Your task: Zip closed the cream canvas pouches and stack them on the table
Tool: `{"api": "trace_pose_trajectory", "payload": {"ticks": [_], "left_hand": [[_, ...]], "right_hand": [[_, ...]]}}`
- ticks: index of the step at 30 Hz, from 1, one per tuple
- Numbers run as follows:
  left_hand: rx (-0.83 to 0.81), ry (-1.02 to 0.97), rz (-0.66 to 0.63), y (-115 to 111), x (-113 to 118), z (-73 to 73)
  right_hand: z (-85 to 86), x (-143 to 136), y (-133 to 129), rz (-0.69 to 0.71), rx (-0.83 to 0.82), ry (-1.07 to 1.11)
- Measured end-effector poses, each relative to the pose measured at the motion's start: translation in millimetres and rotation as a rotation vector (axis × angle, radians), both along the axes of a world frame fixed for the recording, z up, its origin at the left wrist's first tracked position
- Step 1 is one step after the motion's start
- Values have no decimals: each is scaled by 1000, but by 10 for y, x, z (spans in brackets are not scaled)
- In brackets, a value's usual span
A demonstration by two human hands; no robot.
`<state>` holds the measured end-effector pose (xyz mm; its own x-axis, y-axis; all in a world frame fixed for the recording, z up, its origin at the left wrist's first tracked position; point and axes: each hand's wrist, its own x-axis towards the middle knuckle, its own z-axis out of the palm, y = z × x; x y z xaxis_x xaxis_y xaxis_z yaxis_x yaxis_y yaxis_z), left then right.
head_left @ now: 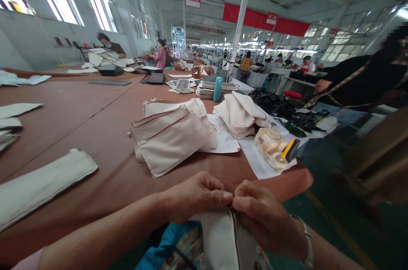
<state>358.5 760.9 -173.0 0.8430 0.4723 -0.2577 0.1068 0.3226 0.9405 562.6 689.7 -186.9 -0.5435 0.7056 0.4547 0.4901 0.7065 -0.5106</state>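
Both my hands meet over a cream leather pouch piece [219, 240] with a dark line, perhaps a zip or edging, running down its middle. It hangs below the table's near edge, over my lap. My left hand [199, 195] pinches its upper end between thumb and fingers. Right beside it, my right hand [264, 208] grips the same end with curled fingers; a bracelet circles that wrist. The fingertips nearly touch and hide the piece's top. Just beyond lies a stack of cream leather pieces [174, 138] with brown edges.
A second cream stack [240, 113] lies on white paper. Near the right corner sit a glue container [269, 142] and a yellow-handled brush [288, 150]. A teal bottle [218, 88] stands behind. More panels [47, 183] lie left. A person in black [353, 77] stands at right.
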Motion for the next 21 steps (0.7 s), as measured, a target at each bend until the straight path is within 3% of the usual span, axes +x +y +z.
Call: {"api": "trace_pose_trajectory", "payload": {"ticks": [4,6,10,13,21], "left_hand": [[139,-60,-125,39,-17,8],[246,-36,-174,48,-29,33],[362,64,-172,47,-47,95],[414,107,-172,45,-38,101],[532,121,-199,59,2,128]], "right_hand": [[-25,-20,-56,-7,93,-38],[-16,-11,-97,-28,49,41],[76,37,-140,-170,-402,317],[155,59,-102,-180,-711,418],[206,52,4,-57,-1005,477]]}}
